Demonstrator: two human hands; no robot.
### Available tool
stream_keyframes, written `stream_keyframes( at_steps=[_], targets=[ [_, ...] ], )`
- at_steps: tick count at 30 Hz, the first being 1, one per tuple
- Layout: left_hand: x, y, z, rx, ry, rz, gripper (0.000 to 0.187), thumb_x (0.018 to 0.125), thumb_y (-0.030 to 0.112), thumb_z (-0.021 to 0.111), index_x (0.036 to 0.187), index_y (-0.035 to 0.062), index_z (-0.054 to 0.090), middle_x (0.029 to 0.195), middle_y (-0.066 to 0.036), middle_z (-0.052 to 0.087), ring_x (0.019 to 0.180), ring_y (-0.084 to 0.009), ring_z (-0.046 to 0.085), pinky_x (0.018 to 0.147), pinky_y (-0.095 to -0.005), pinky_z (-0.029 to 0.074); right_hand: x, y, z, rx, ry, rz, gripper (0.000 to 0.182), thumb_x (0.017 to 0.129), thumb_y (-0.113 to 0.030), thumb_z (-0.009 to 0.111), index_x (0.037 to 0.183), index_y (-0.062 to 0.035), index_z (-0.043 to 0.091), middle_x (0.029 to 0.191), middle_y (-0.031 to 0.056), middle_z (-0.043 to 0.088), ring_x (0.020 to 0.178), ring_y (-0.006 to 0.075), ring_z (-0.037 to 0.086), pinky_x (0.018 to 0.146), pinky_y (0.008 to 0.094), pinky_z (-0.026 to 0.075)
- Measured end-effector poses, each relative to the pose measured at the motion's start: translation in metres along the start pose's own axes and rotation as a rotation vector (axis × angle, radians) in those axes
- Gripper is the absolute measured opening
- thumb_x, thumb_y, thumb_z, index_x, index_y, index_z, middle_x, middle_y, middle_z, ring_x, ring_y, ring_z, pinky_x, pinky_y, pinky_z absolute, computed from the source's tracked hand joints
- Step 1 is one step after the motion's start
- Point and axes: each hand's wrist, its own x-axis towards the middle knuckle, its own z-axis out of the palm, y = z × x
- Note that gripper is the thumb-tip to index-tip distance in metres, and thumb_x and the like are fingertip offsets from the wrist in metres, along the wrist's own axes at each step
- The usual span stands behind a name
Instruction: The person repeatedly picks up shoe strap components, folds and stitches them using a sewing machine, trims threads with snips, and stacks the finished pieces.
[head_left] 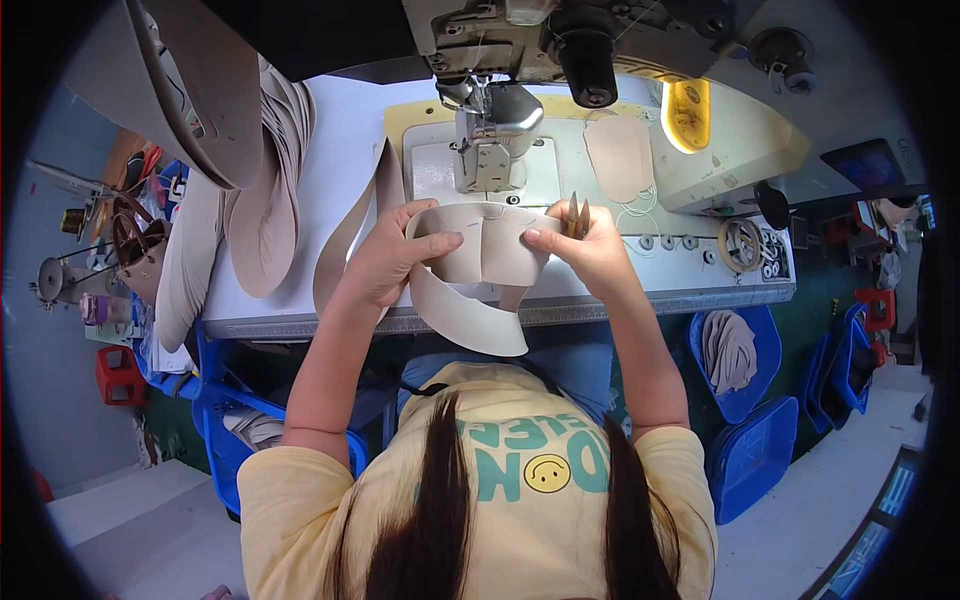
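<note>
My left hand pinches the left side of a beige leather-like piece, thumb on its face. On the opposite side my right hand grips the same piece between thumb and fingers. A vertical seam runs down its middle, and a pale curved strip of it hangs below toward my lap. Pointed thread snips stick up from my right hand; their handles are hidden. Just beyond the piece stands the sewing machine's post and presser foot. Another long beige strip lies left of my left hand.
Stacked beige pieces hang at the left. A flat beige piece lies right of the machine post, near loose thread, bobbins and a tape roll. Blue baskets stand below at both sides. The table's front edge carries a ruler.
</note>
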Motion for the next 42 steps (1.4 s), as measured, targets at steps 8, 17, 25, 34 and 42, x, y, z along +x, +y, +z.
stream_keyframes(
  at_steps=[8,17,25,34,42],
  targets=[
    [-0.001,-0.006,0.001,-0.017,0.054,0.082,0.031,0.068,0.000,0.065,0.097,-0.0023,0.056,0.085,-0.007,0.058,0.072,-0.0115,0.058,0.062,-0.0235,0.050,-0.005,-0.009,0.001,0.032,-0.032,0.019,0.019,0.071,-0.016,0.072,0.070,-0.0008,0.060,0.063,0.0019,0.058,0.058,0.0063,0.050,0.054,0.0206,0.039],
    [-0.003,-0.005,0.006,-0.068,0.094,0.022,0.040,0.068,-0.002,0.063,0.106,-0.0025,0.052,0.089,-0.008,0.057,0.073,-0.0122,0.058,0.064,-0.0242,0.050,-0.008,-0.010,-0.001,0.036,-0.050,0.075,0.020,0.070,-0.016,0.072,0.071,0.0000,0.061,0.065,0.0042,0.060,0.060,0.0082,0.053,0.057,0.0213,0.041],
    [-0.001,-0.009,0.005,-0.106,0.100,0.003,0.039,0.068,-0.002,0.063,0.106,-0.0016,0.051,0.089,-0.008,0.057,0.074,-0.0122,0.059,0.065,-0.0236,0.050,-0.007,-0.007,-0.001,0.011,-0.046,0.066,0.020,0.070,-0.017,0.072,0.071,-0.0003,0.061,0.064,0.0030,0.059,0.058,0.0070,0.051,0.055,0.0211,0.040],
    [-0.001,-0.009,0.007,-0.112,0.064,0.014,0.025,0.070,-0.003,0.060,0.094,0.0001,0.054,0.081,-0.004,0.056,0.069,-0.0084,0.056,0.062,-0.0218,0.048,-0.007,-0.005,-0.001,0.017,-0.035,0.055,0.020,0.070,-0.016,0.073,0.071,-0.0002,0.060,0.063,0.0032,0.059,0.057,0.0070,0.051,0.054,0.0208,0.040],
    [-0.005,-0.010,0.008,0.192,0.118,0.152,0.024,0.070,0.001,0.063,0.093,0.0019,0.056,0.086,-0.004,0.059,0.072,-0.0100,0.057,0.062,-0.0238,0.047,-0.005,0.008,0.000,-0.063,0.039,-0.073,0.015,0.072,-0.011,0.070,0.071,-0.0003,0.059,0.062,0.0025,0.058,0.056,0.0056,0.050,0.051,0.0212,0.039]
  ],
)
